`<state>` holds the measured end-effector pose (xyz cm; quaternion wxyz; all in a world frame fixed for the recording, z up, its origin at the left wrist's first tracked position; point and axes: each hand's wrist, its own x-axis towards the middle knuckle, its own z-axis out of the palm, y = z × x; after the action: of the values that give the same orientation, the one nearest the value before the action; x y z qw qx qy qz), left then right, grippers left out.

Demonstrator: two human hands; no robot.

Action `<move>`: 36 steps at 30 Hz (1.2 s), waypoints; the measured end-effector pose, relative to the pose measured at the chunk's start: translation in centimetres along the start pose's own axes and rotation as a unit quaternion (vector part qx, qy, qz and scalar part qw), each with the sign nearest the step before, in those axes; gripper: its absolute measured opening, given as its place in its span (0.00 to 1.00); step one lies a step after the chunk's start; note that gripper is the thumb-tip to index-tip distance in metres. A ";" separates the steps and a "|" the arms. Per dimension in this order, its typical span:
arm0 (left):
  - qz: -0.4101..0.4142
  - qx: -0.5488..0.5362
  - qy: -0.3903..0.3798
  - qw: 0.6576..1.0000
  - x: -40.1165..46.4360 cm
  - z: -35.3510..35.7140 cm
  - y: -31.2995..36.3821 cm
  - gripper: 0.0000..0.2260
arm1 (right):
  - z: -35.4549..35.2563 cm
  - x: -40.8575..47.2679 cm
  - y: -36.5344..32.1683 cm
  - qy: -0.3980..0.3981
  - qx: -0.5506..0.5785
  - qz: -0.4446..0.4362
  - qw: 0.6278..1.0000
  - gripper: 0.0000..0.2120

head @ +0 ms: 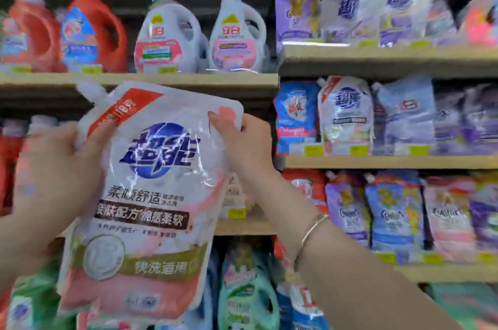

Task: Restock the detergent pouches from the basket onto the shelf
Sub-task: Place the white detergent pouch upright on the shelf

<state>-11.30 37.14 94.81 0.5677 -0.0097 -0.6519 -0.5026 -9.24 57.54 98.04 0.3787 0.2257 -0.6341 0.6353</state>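
Both hands hold up a large white-and-pink plastic detergent pouch [151, 195] with a blue round logo, tilted, in front of the wooden shelf [140, 79] edge; the left hand [56, 165] grips its upper left side below the spout, fingers curled round it; the right hand [242, 138] pinches the upper right corner (thumb on the front); white handled jugs [199, 35] stand above; more pouches [345, 116] line the right-hand shelves.

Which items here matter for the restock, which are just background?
Job:
- detergent pouch, held up
- left hand and right hand, gripping its top corners
- pouch shelf, with a matching pouch

Background:
- white jugs
- red jugs
- purple softener pouches
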 end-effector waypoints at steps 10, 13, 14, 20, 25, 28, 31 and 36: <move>0.061 -0.072 -0.028 0.995 -6.3 11.2 13.1 0.25 | -17.5 2.8 -1.7 -0.060 0.014 0.109 0.992 0.08; 0.076 -0.064 -0.034 0.994 -7.3 13.7 16.0 0.23 | -20.4 3.4 -0.7 -0.076 0.027 0.146 0.986 0.10; 0.083 -0.066 -0.032 0.994 -7.5 14.5 17.0 0.23 | -21.1 3.6 -0.6 -0.076 0.039 0.157 0.984 0.10; 0.121 -0.121 -0.036 0.985 -6.6 20.4 18.9 0.21 | -23.1 6.3 0.7 0.003 0.140 0.119 0.983 0.09; 0.122 -0.178 -0.055 0.975 -6.9 24.4 20.0 0.23 | -24.1 9.4 1.8 0.097 0.127 0.065 0.985 0.04; 0.134 -0.189 -0.057 0.971 -7.2 27.4 20.5 0.23 | -25.6 11.3 2.7 0.152 0.106 0.009 0.983 0.09; 0.140 -0.226 -0.083 0.960 -7.8 30.6 21.0 0.20 | -27.6 13.6 4.0 0.191 0.066 -0.053 0.978 0.06; 0.074 -0.304 -0.158 0.937 -9.8 33.6 20.8 0.16 | -30.6 17.2 5.2 0.223 -0.012 -0.145 0.964 0.07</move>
<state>-20.24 75.30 105.86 0.4629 -0.3087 -0.5470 -0.6255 -17.79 91.24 105.04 0.6006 0.1635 -0.5018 0.6006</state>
